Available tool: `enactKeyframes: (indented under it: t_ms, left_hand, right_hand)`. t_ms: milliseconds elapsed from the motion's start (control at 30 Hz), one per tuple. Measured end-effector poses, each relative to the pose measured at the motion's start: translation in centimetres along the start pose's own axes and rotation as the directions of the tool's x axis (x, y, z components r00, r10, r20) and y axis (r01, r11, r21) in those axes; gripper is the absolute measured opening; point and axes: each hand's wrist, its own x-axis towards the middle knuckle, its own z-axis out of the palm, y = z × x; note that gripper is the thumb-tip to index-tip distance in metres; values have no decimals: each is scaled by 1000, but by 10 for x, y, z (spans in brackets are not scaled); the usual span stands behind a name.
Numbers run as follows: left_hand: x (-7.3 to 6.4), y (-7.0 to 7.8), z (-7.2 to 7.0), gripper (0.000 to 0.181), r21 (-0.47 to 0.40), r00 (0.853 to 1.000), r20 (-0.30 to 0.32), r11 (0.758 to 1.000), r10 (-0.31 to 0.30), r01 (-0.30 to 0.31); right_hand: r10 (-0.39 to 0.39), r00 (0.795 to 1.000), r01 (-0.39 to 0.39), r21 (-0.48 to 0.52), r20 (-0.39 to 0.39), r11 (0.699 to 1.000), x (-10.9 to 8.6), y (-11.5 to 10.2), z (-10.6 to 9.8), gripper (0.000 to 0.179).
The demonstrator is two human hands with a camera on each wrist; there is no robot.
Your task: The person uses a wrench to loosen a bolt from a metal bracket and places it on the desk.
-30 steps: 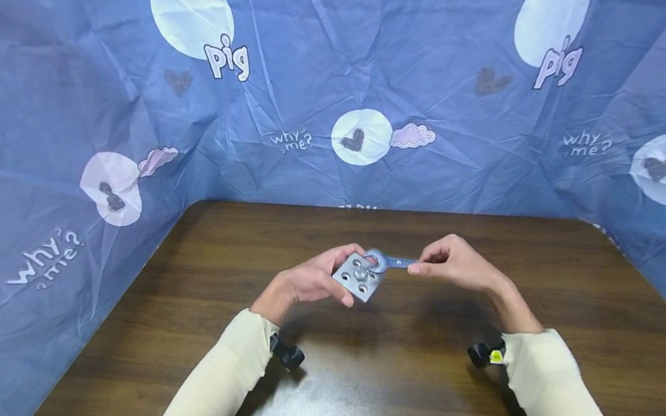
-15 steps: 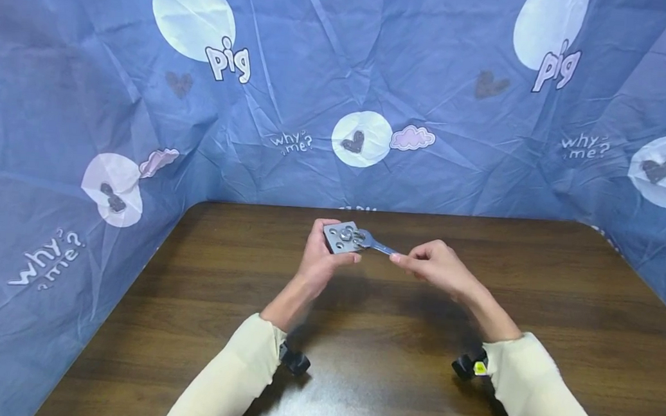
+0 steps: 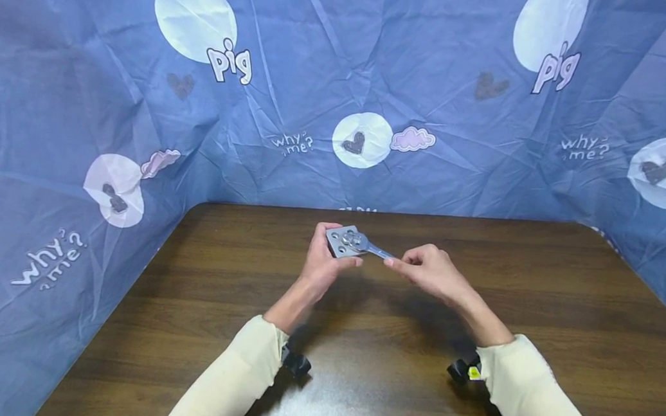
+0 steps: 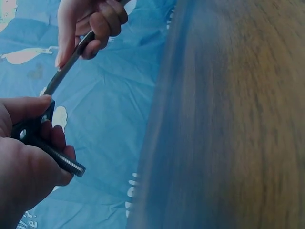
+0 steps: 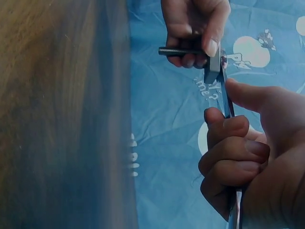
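Observation:
My left hand (image 3: pixel 322 259) grips a square metal plate (image 3: pixel 337 234) with holes in it, thumb along the near edge. A threaded bolt (image 4: pixel 62 160) sticks out of the plate's back, with my left fingers curled beside it in the left wrist view. My right hand (image 3: pixel 430 269) holds a wrench (image 3: pixel 379 251) by its handle, fingers wrapped round it in the right wrist view. The wrench's ring end lies over the middle of the plate's face, at the bolt head. Both hands are raised above the table.
Beneath the hands spreads a brown wooden table (image 3: pixel 236 266). A blue printed cloth (image 3: pixel 295 89) hangs behind it and along the sides. Each wrist carries a small black camera, the left camera (image 3: pixel 297 362) and the right camera (image 3: pixel 458 371).
The left hand has turned the plate and moved up and left. The right hand followed leftward with the wrench, whose ring end has shifted from the plate's edge onto its middle.

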Motion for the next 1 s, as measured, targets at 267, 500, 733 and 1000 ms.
enactKeyframes:
  t_ms: [267, 500, 733, 1000]
  left_hand:
    - [-2, -1, -1, 70, -3, 992, 127, 1000, -15, 15]
    - [-4, 0, -5, 70, -19, 976, 213, 999, -34, 39]
    - [-2, 2, -14, 68, -67, 862, 499, 987, -94, 146]
    - [-5, 5, -17, 66, -62, 689, 711, 962, -143, 264]
  right_hand:
    - [-13, 1000, 14, -7, 22, 1000, -1, 1, -3, 44]
    - [-50, 997, 51, -4, 53, 999, 1, 6, -3, 44]
    - [-97, 985, 86, 81, 145, 993, 1, 19, -16, 43]
    - [-205, 944, 190, 82, 257, 978, 2, 27, -29, 34]
